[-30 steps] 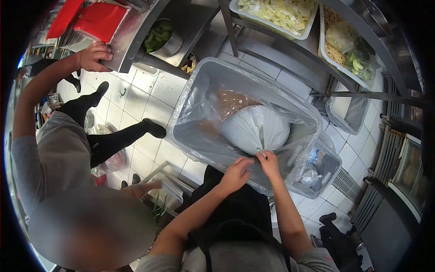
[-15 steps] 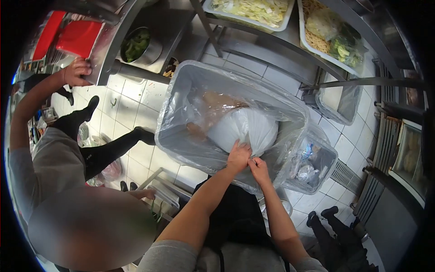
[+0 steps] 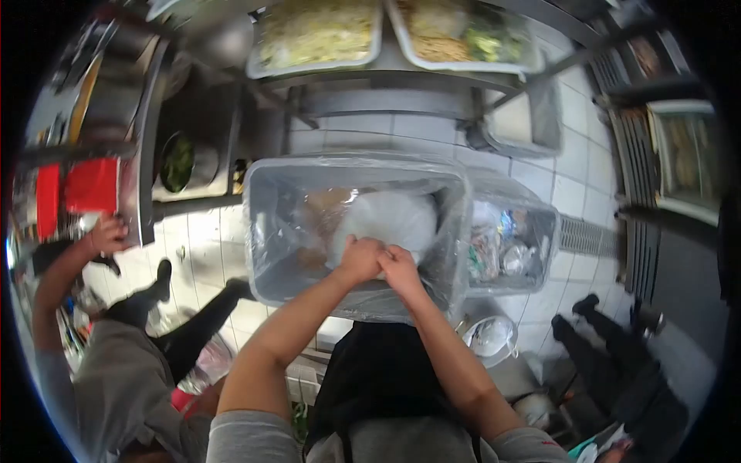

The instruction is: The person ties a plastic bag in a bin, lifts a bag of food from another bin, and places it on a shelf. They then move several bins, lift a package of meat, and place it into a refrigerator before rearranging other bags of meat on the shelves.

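A full white plastic bag (image 3: 391, 214) sits inside a large grey bin (image 3: 261, 231) lined with clear plastic. Both my hands meet at the bag's near side, over its gathered top. My left hand (image 3: 361, 258) has its fingers closed on the plastic. Right beside it, touching, my right hand (image 3: 397, 268) pinches the same gathered part. The gathered plastic itself is mostly hidden under my fingers. Brown, wet-looking stuff (image 3: 328, 204) lies left of the bag within the bin.
A smaller lined bin (image 3: 540, 266) with rubbish adjoins on the right. Behind stand trays of shredded cabbage (image 3: 316, 38) and noodles with greens (image 3: 440, 46). At left, a co-worker's hand (image 3: 108, 233) rests by a red container (image 3: 91, 185). Another person's legs (image 3: 594, 339) show at lower right.
My view has turned, so the bin now appears squarer and further left. Both hands stay together at the bag's top. The co-worker's head has dropped mostly out of view.
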{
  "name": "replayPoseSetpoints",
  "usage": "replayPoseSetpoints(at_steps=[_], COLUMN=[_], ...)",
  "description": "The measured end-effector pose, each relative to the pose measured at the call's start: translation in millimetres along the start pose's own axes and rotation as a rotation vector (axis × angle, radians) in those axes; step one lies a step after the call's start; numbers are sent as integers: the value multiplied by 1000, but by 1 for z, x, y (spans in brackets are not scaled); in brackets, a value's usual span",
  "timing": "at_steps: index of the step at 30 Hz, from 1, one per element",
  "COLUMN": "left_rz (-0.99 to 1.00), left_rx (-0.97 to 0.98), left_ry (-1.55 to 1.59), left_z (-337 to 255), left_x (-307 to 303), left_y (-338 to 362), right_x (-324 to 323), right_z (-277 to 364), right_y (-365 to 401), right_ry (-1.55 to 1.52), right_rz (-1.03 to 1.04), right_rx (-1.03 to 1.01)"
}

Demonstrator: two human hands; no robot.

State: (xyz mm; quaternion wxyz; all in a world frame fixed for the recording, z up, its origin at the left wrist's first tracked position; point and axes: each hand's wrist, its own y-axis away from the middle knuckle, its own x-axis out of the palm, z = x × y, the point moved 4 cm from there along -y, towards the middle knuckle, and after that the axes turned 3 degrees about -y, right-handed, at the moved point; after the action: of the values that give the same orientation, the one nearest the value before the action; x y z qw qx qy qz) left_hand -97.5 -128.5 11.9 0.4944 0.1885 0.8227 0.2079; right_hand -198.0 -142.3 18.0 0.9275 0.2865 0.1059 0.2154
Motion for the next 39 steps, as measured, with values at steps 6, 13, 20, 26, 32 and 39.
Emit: replayPoseSetpoints(at_steps=[6, 13, 20, 26, 32, 39], left_rz=[22, 5, -29, 26, 75, 105], left_rx=[22, 54, 160, 231, 178, 202], left_ry=[12, -115, -259, -421, -250, -206], left_z=[-15, -30, -51, -52, -70, -92], left_x=[-74, -134, -185, -190, -190, -194], left_y=[33, 64, 86, 92, 93, 95], right_x=[6, 12, 12, 17, 8, -13], right_z=[81, 137, 184, 182, 180, 185], right_y=[30, 60, 81, 85, 92, 106], right_ry=[52, -79, -86, -64, -42, -221], right_rz=[32, 15, -23, -91, -81, 1], right_rx=[-66, -135, -242, -391, -292, -111])
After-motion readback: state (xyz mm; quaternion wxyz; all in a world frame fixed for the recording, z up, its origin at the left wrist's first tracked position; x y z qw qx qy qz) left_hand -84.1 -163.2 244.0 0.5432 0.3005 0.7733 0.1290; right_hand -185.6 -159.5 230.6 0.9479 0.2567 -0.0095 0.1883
